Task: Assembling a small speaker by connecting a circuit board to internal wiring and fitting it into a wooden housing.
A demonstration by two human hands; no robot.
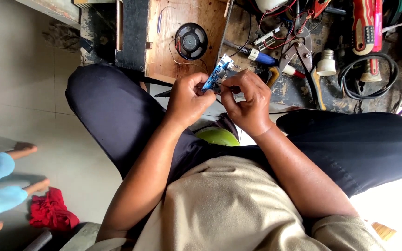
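Cluttered workbench (303, 93) ahead: both hands (left hand (188, 100), right hand (247, 104)) pinch a blue circuit board (216, 74), long axis slanting up-right.

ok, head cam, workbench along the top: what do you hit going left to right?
Round black speaker → small blue circuit board held in both hands → pliers → white lamp socket → coiled black cable.

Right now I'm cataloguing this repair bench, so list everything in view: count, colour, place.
circuit board: one, blue, pinched between both hands
speaker: one, black, on wooden box
wooden box: one, brown, bench left
pliers: one, grey, bench centre
bulb socket: one, white, right of pliers
cable coil: one, black, bench right
red cloth: one, on floor, lower left
left hand: one, holding board
right hand: one, holding board
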